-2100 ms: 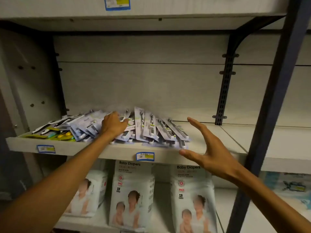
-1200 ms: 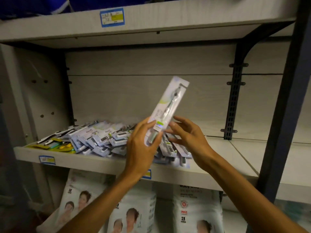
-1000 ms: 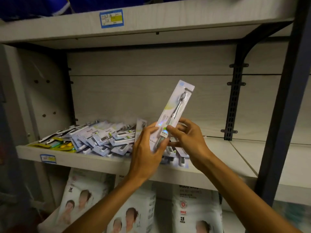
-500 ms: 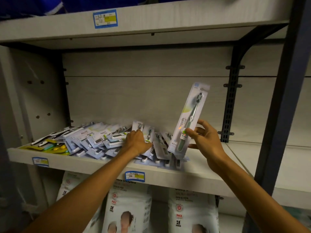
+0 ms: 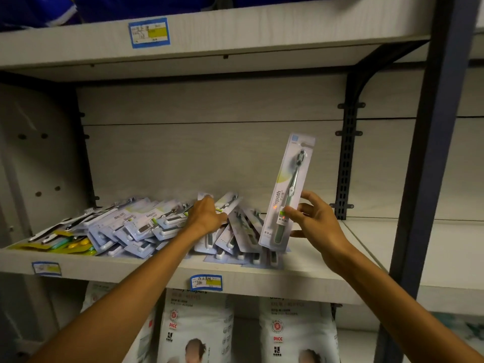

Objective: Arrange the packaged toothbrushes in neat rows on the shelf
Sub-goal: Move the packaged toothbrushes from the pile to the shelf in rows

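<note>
Toothbrush pack [image 5: 286, 195] upright beside heaped packs [image 5: 136, 226].

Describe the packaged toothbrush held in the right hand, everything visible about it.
The packaged toothbrush is a long, narrow blister card, pale with a blue patch at the top and a yellow-green swoosh. A grey-green brush shows under clear plastic, head up. Vertical lettering reads roughly "Niepoth". It stands nearly upright, top tilted slightly right. The right hand pinches its lower part, thumb on the front. Its bottom edge sits by the right end of the pile on the shelf; contact is unclear.
</note>
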